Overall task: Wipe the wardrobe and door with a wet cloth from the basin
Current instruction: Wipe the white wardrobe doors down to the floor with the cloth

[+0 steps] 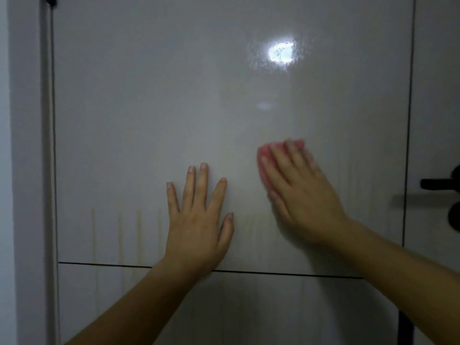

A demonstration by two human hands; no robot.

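Note:
A glossy white door panel (174, 108) fills the head view, wet in places and marked by yellowish drip streaks (119, 235) in its lower left part. My left hand (199, 220) lies flat on the panel with fingers spread and holds nothing. My right hand (298, 195) presses a pink cloth (263, 153) flat against the panel, to the right of the left hand. This hand is blurred. Most of the cloth is hidden under the palm and fingers.
A black door handle (445, 185) sticks out at the right edge. A thin dark groove (99, 264) runs across below my hands. The white door frame (25, 170) stands at the left, with a black hinge (51, 0) at the top. A light reflection (281, 53) glares above.

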